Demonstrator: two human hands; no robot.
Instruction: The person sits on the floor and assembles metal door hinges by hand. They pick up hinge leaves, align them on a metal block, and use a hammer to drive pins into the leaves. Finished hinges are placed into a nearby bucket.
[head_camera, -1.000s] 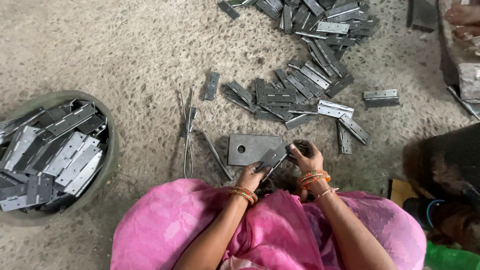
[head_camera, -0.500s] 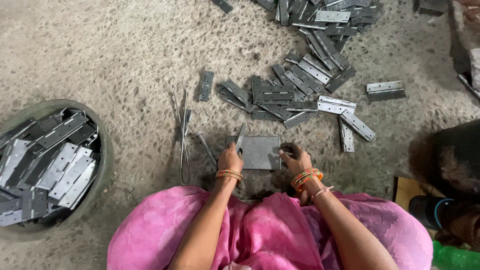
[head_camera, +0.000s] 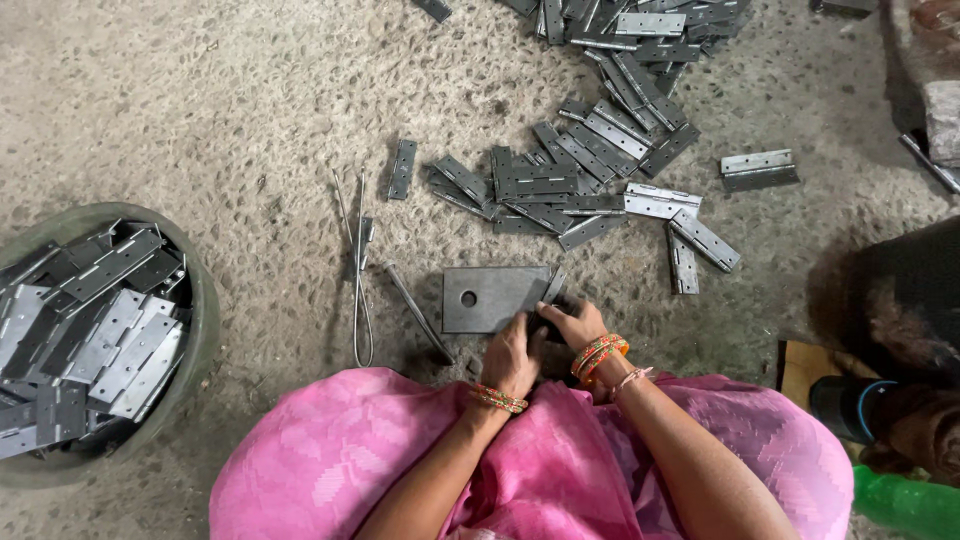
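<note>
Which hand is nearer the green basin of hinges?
Left. The left hand sits at the flat plate's lower right edge, on the green basin's side. The right hand is just beyond it, farther from the basin.

Around my work spot
A round green basin (head_camera: 205, 320) of grey metal hinges (head_camera: 90, 330) sits far left of me; thin bent wire rods (head_camera: 358, 260) lie nearer, ahead-left.

Plate by the hands: dull grey metal plate (head_camera: 490, 298), smooth
Floor beyond the hands: rough speckled concrete floor (head_camera: 230, 110)
</note>
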